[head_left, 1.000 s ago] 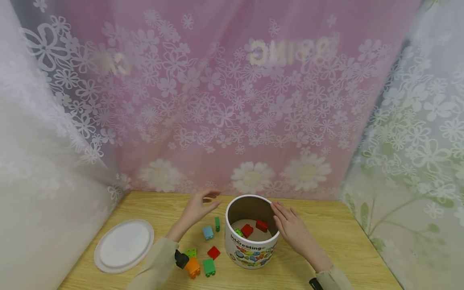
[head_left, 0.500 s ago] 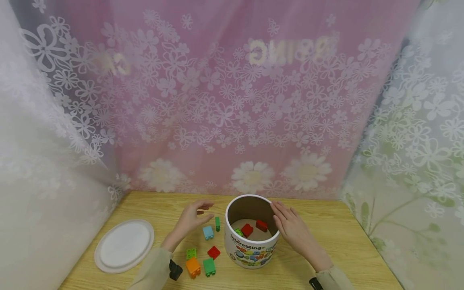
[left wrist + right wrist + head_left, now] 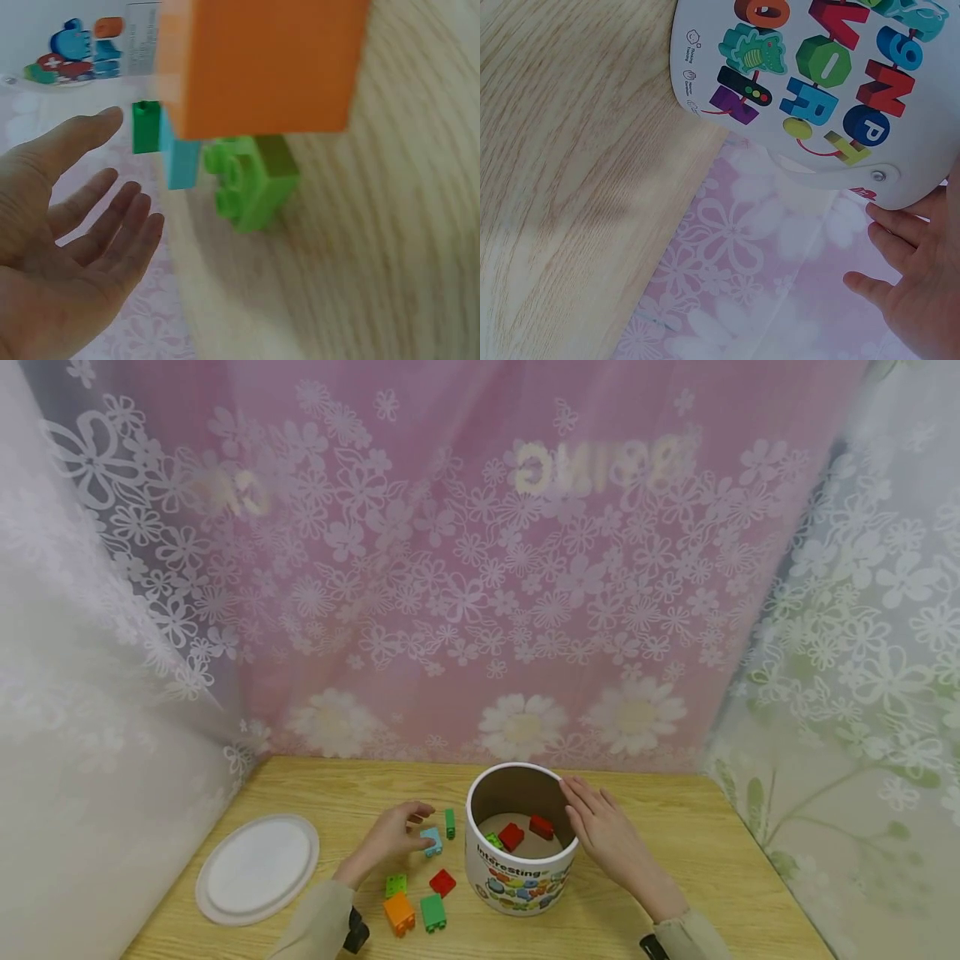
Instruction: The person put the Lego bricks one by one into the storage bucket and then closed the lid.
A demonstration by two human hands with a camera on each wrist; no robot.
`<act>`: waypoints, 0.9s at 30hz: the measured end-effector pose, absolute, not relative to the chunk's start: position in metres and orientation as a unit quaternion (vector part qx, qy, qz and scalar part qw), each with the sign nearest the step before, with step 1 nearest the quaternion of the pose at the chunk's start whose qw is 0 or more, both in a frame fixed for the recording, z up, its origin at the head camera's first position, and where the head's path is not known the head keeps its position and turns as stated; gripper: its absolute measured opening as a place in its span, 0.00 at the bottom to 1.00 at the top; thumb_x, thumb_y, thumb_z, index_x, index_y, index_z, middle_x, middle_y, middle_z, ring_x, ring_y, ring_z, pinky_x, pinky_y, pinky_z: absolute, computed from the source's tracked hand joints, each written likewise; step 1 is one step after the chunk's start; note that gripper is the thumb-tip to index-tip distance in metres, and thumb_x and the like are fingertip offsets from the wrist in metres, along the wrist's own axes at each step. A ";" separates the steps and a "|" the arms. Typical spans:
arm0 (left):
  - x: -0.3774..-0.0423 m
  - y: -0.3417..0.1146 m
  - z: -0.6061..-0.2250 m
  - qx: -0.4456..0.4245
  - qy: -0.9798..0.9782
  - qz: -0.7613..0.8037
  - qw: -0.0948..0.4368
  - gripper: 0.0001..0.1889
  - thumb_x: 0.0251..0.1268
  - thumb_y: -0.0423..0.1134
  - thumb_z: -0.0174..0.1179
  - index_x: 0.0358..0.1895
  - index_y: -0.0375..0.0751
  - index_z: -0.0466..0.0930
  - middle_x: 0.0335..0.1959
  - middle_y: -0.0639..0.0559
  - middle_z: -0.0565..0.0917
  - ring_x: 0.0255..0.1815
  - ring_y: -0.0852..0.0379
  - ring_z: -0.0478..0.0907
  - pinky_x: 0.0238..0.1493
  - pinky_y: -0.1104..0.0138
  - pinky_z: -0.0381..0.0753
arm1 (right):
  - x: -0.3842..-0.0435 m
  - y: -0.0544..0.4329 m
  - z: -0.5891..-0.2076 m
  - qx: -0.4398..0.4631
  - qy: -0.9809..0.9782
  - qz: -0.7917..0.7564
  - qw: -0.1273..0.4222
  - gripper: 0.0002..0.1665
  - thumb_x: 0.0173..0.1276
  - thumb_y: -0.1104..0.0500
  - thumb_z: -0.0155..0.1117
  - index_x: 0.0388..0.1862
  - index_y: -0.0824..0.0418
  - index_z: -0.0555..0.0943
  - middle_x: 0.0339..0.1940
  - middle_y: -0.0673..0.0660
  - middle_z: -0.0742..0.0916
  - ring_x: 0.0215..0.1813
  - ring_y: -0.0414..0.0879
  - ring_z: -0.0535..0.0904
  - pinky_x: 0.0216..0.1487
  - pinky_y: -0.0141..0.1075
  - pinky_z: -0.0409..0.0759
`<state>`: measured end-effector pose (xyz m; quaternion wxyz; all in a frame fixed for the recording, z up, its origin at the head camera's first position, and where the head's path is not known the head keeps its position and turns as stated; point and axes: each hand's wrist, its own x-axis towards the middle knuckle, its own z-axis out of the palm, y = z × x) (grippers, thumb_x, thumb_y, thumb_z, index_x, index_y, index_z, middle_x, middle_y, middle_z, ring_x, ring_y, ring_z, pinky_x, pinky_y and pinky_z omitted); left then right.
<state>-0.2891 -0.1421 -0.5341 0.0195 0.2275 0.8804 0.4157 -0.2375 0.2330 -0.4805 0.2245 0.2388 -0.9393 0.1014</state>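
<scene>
In the head view my left hand is over the table with fingers loosely bent, its thumb at the light blue building block. Thumb and fingers of that hand stand apart in the left wrist view, nothing between them. Just beyond is a narrow green block. My right hand rests straight fingers on the right rim of a white printed bucket. Inside the bucket lie two red blocks and a lime green one. The bucket's printed side fills the upper right wrist view.
Nearer the front lie an orange block, a green block, a lime block and a red block. A round white lid lies at the left. Floral curtains close off the back and sides.
My left hand has come down and back towards the front left, from beside the bucket's rim to the light blue block. The right hand has stayed on the rim.
</scene>
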 end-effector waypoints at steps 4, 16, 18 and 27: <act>-0.290 -0.143 -0.541 0.236 0.889 0.392 0.042 0.27 0.57 0.34 0.75 0.60 0.31 0.79 0.56 0.38 0.82 0.54 0.41 0.80 0.54 0.47 0.82 | -0.238 0.233 -0.481 0.239 -0.940 0.102 0.222 0.28 0.81 0.56 0.53 0.74 0.66 0.71 0.73 0.63 0.75 0.75 0.59 0.69 0.73 0.62 0.65; -0.297 -0.138 -0.548 0.241 0.903 0.354 0.045 0.24 0.50 0.32 0.79 0.52 0.33 0.82 0.46 0.44 0.83 0.45 0.50 0.79 0.48 0.56 0.82 | -0.239 0.234 -0.482 0.243 -0.935 0.099 0.240 0.27 0.81 0.55 0.53 0.72 0.67 0.73 0.72 0.63 0.77 0.73 0.59 0.71 0.71 0.62 0.67; -0.297 -0.137 -0.548 0.240 0.902 0.356 0.045 0.23 0.50 0.31 0.79 0.51 0.33 0.82 0.46 0.45 0.84 0.44 0.50 0.79 0.47 0.57 0.83 | -0.239 0.234 -0.482 0.242 -0.936 0.101 0.235 0.27 0.81 0.55 0.52 0.73 0.66 0.72 0.72 0.63 0.76 0.74 0.59 0.70 0.72 0.63 0.67; -0.295 -0.140 -0.530 0.247 0.897 0.366 0.034 0.23 0.55 0.30 0.75 0.55 0.29 0.81 0.49 0.41 0.84 0.48 0.45 0.81 0.50 0.51 0.84 | -0.238 0.234 -0.481 0.243 -0.934 0.104 0.241 0.27 0.81 0.55 0.53 0.72 0.67 0.72 0.71 0.63 0.77 0.73 0.60 0.71 0.71 0.63 0.67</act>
